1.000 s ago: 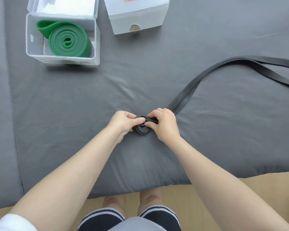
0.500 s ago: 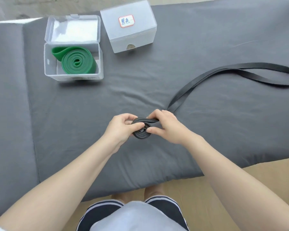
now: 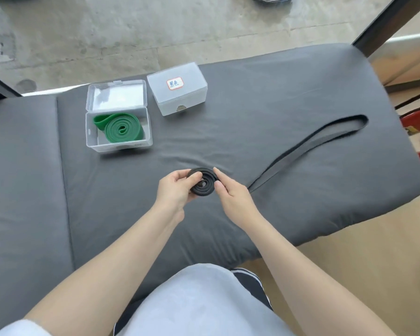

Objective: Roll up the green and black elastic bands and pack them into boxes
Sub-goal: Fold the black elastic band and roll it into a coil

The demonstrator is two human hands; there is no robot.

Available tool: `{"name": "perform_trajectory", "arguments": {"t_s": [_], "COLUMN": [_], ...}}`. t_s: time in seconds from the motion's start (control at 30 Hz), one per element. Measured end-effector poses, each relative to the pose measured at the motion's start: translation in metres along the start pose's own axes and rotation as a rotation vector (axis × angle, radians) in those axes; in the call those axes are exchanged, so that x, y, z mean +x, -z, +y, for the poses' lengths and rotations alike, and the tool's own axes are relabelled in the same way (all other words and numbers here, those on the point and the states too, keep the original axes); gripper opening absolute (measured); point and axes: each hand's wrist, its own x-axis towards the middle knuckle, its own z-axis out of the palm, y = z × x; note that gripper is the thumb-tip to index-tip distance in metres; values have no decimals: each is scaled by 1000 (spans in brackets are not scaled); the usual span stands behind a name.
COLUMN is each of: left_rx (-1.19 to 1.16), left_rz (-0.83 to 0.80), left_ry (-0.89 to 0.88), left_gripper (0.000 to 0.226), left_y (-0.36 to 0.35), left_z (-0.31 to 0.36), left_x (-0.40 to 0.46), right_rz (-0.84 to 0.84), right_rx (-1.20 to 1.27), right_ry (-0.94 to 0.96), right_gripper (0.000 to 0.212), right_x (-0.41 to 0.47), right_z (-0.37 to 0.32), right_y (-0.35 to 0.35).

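Left hand (image 3: 177,190) and right hand (image 3: 230,192) both pinch the coiled black band (image 3: 202,182) mid-mattress (image 3: 301,93); closed box (image 3: 177,89) near far edge, label reads "黑色"

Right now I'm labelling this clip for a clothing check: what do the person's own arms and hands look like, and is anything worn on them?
Both forearms are bare down to the left hand and the right hand. No glove, watch or bracelet shows. A white short sleeve edge appears at the upper left arm; the right sleeve is out of view. Any ring is too small to tell.
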Motion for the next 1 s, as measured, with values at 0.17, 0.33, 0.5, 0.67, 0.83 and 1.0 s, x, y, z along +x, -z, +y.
{"name": "perform_trajectory", "arguments": {"t_s": [0.17, 0.33, 0.5, 0.67, 0.83, 1.0], "left_rx": [-92, -230, -304, -238, 197, 667], "left_rz": [-18, -31, -69, -95, -312, -330], "left_ry": [-25, -15, -20, 28, 99, 33], "left_gripper": [20, 9, 8, 8, 14, 18], "left_y": [-14, -26, -42, -68, -72, -103], "left_z": [0, 2, 1, -8, 18, 36], "left_x": [-7, -11, -10, -15, -13, -21], "right_rz": [177, 223, 138, 21, -231, -461], "right_rx": [384, 652, 715, 473, 264, -39], "right_ry": [-109, -144, -130, -90, 2, 174], "right_gripper": [41, 34, 33, 30, 28, 27], "right_x": [-6, 2, 11, 24, 35, 51], "right_z": [-9, -13, -7, 9, 19, 11], "right_y": [-7, 9, 39, 79, 130, 161]}}
